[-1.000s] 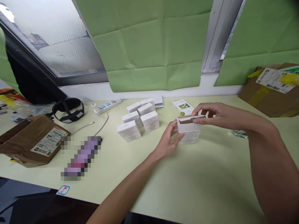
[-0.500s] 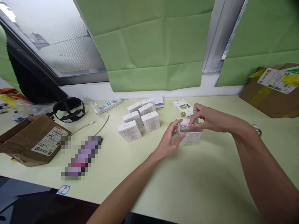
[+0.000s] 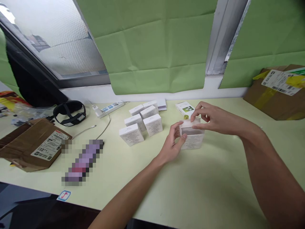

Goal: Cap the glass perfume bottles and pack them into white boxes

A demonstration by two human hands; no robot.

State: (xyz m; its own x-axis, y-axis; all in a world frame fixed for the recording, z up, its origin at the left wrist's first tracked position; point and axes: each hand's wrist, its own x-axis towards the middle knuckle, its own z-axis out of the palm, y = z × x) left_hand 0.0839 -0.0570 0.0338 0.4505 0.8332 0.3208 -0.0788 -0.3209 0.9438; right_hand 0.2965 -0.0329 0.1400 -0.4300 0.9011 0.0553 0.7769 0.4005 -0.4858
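Note:
A small white carton point(image 3: 193, 142) with fine print on its front stands on the table, its top open and the back flap raised. My left hand point(image 3: 172, 141) is closed around its left side, thumb on the front edge and fingers behind. At the top, my right hand point(image 3: 211, 117) has thumb and index finger on the raised flap, the other fingers curled. The carton's inside shows only in part. Just behind lies a flat white box with a green picture point(image 3: 187, 108), and a small yellow-green round thing point(image 3: 186, 117) sits between them.
Several closed white cartons point(image 3: 132, 134) stand grouped left of my hands. Further left are a blurred phone-like object point(image 3: 83, 162), a cable, a power strip point(image 3: 111, 108), a black headset point(image 3: 70, 114) and an opened cardboard box point(image 3: 45, 143). Another cardboard box point(image 3: 274, 98) sits at the back right.
My right hand's fingers have shifted slightly left and up along the carton's top, and the opening shows more. My left hand keeps its hold.

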